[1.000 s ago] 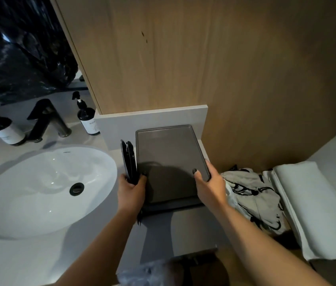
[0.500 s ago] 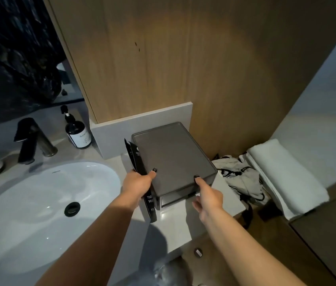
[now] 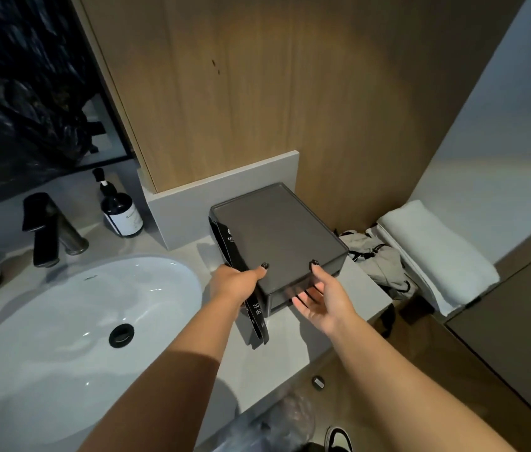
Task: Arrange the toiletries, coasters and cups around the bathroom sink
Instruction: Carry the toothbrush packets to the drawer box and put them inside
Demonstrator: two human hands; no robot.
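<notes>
**Packets gripped beside the grey box**

At centre frame, the left hand (image 3: 233,283) grips flat black toothbrush packets (image 3: 247,288) against the grey drawer box's (image 3: 277,234) left side, thumb on its lid. The right hand (image 3: 324,300), fingers loosely open, touches the box's front.

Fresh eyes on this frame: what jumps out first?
The dark grey box on the counter's right end, against the wood wall, with both hands at its front: the left hand grips black toothbrush packets beside the box, thumb on its lid, and the right hand reaches under the front edge, thumb on top. Next, the white sink at left, with a black faucet and pump bottle behind it.
</notes>
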